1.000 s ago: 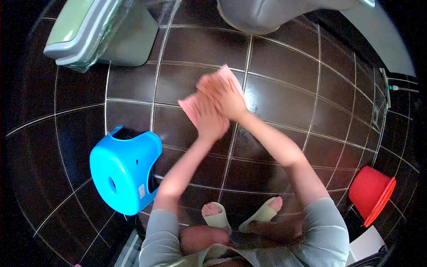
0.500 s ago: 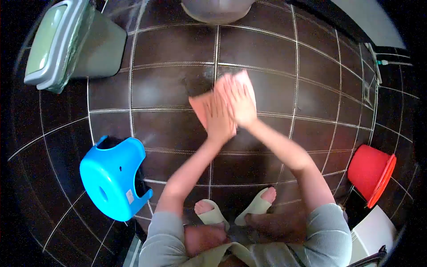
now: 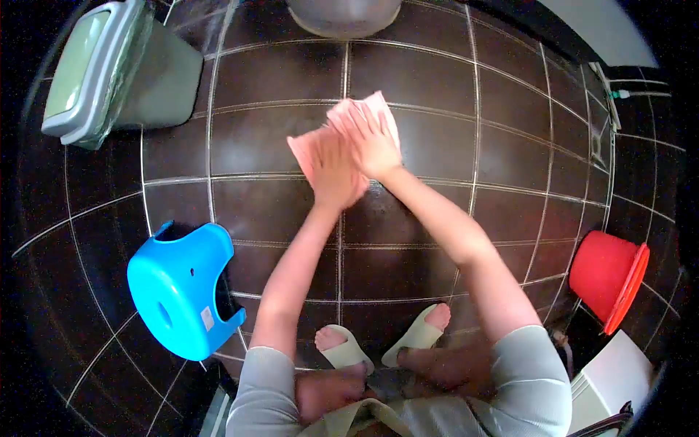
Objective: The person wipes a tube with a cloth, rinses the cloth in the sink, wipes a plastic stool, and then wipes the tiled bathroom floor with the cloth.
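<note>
A pink cloth (image 3: pixel 302 151) lies spread on the dark tiled floor (image 3: pixel 269 211). My left hand (image 3: pixel 333 169) presses flat on its left part, the fingers stretched out and a little blurred. Beside it, slightly farther forward, my right hand (image 3: pixel 371 146) rests flat on the cloth's right part with its fingers apart. The two hands are close together, and cloth shows past the fingertips of both. Neither hand is closed round the cloth.
A blue stool (image 3: pixel 178 291) lies on its side at the left. Behind it stands a grey bin (image 3: pixel 164 80) with a green lid. A red bucket (image 3: pixel 603 273) is at the right. A pale rounded base (image 3: pixel 346 16) stands at the top. My slippered feet are below.
Both hands and the cloth have shifted left and forward on the floor since half a second ago. The view has also moved since the earliest frame.
</note>
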`<state>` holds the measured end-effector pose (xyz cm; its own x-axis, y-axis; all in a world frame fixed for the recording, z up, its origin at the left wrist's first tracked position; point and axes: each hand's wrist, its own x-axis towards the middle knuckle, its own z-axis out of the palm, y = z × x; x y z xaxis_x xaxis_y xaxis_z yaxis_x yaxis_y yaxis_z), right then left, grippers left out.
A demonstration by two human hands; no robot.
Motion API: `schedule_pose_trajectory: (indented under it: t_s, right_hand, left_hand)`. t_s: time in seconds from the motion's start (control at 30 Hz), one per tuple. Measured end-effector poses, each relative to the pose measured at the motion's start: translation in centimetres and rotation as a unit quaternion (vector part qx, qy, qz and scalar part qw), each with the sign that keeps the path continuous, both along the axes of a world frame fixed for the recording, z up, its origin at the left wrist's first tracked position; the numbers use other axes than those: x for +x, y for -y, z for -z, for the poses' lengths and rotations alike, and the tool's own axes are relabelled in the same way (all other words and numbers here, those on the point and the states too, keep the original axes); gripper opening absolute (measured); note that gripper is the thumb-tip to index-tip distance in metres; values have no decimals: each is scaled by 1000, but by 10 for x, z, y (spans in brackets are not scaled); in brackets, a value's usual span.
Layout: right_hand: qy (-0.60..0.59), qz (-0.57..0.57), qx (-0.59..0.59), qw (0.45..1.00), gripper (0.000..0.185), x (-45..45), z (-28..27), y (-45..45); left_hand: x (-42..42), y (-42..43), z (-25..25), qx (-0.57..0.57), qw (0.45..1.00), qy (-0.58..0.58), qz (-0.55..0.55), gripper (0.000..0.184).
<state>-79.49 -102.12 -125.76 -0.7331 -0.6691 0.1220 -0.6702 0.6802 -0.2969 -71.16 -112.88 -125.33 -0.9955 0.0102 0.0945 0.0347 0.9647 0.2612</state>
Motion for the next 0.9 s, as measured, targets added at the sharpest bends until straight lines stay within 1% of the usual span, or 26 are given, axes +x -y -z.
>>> schedule_pose_trajectory:
  t_s: [0.03,0.07,0.17,0.2,0.27,0.33,0.37,0.47,0.5,0.53,0.57,0.63,0.67,0.73,0.77,0.8,0.83,0.87,0.9]
  right_hand:
    - [-9,20,3,1000,59,-7,-1,8]
    - [-14,41,5,999,58,-7,-2,10]
    - [12,52,-9,999,56,20,-5,2]
    - [14,36,14,999,56,37,-4,-5]
    - [68,-16,51,996,56,78,-18,-20]
    - [142,-102,189,966,61,105,-77,-17]
    - [86,-116,49,988,60,142,-28,-27]
    - [92,-145,-31,985,62,185,-6,0]
    - [87,-144,-77,983,62,192,-4,21]
    - [108,-133,-81,982,62,196,-10,45]
    - [138,-135,-124,973,60,202,-3,68]
    - [122,-174,-118,970,58,203,2,106]
    - [108,-179,-129,969,57,201,5,117]
    - [82,-188,-150,967,55,194,6,128]
    - [102,-194,-139,966,54,192,7,127]
    - [122,-201,-127,964,53,189,7,118]
    - [140,-207,-116,961,52,186,6,107]
    - [120,-198,-120,966,50,181,0,90]
    - [110,-196,-36,974,50,178,-9,67]
  left_hand:
    - [-10,3,2,-46,999,-3,0,70]
    - [-12,1,4,-20,999,-46,-15,69]
    - [10,-9,4,18,998,-45,-40,69]
    - [27,-16,-14,72,997,-19,-19,67]
    - [78,-17,-13,60,997,35,42,66]
    - [139,-6,6,50,990,88,95,66]
    - [170,2,13,46,985,116,116,66]
    - [215,15,-7,25,976,217,10,69]
    - [226,24,0,13,978,206,-36,70]
    - [239,36,16,2,977,194,-84,72]
    - [246,44,25,-11,975,180,-134,74]
    - [227,56,-14,-91,957,188,-203,83]
    - [226,63,-8,-190,941,183,-214,89]
    - [221,63,0,-142,945,152,-253,90]
    - [219,62,3,-119,945,137,-271,91]
    - [210,51,-7,-38,951,77,-299,89]
    - [218,46,16,-20,951,112,-288,87]
    - [215,33,11,-56,958,126,-250,85]
    - [211,17,6,-92,964,139,-209,83]
